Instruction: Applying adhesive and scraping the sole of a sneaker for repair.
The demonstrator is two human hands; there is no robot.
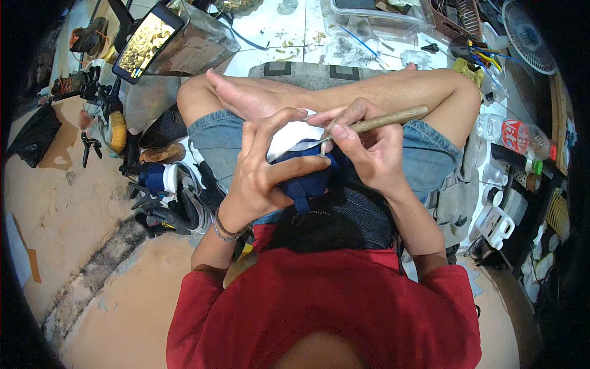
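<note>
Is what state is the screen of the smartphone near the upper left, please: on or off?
On: the smartphone screen shows a bright, yellowish picture inside its black border.

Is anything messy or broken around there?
Yes. Yellowish scraps lie scattered over the white tiles at the top. At the lower left, a dark, rough strip runs through the smoother tan floor, so it looks damaged.

This wide view looks down from the person's head, over the red shirt (307,289), with the left hand (253,178) and right hand (378,154) both quite near.
</note>
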